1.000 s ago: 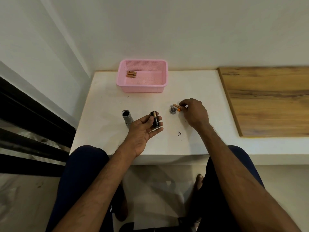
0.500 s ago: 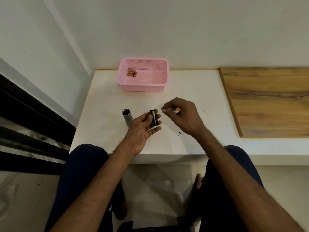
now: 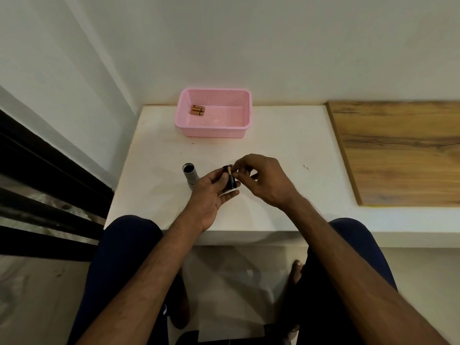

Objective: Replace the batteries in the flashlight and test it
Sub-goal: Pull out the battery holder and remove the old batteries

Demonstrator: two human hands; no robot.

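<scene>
The left hand (image 3: 211, 192) lies palm up over the white tabletop (image 3: 286, 145), thumb and fingers curled round a black battery holder (image 3: 230, 179) with a gold-striped cell showing in it. The right hand (image 3: 263, 180) pinches the holder's upper end with curled fingertips; whether they also hold a cell is hidden. The silver flashlight body (image 3: 190, 174) rests just left of the left hand, its open end showing. Copper batteries (image 3: 197, 110) lie in the pink basket (image 3: 214, 131) at the back.
</scene>
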